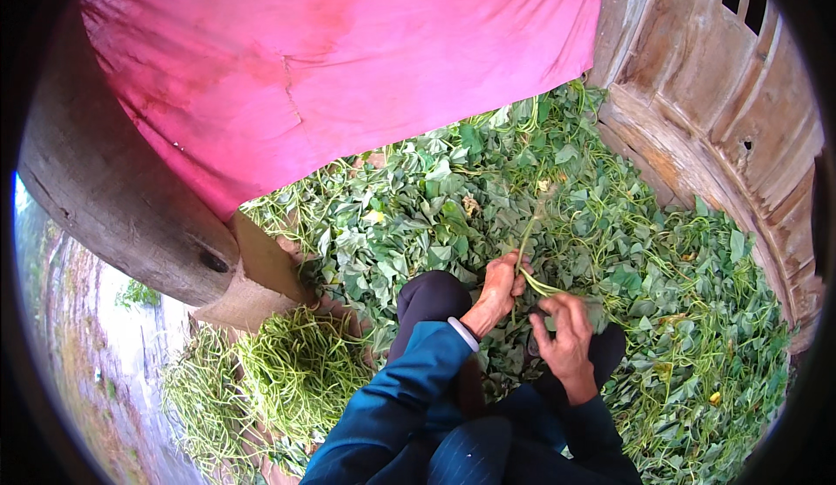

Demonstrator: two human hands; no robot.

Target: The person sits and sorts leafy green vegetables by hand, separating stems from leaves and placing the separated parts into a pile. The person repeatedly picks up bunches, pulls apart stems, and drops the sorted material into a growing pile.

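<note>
My left hand [499,286] is closed around a few thin green vine stems [539,284], whose upper ends stick up past the fist. A pale bracelet circles that wrist. My right hand [567,338] is just to the right, with fingers curled near the lower ends of the stems. A blurred leaf shows beside its fingers, and I cannot tell whether they grip it. Under and around both hands spreads a thick layer of cut leafy vines [431,217], with broad green leaves and long stems. On the left lies a heap of stripped green stems [307,367].
A pink cloth [366,60] hangs across the far side. Weathered wooden panelling [712,93] curves along the right. At left, a thick wooden post [137,211] stands by a piece of burlap [251,305]. Beyond it is pale wet-looking ground [140,361].
</note>
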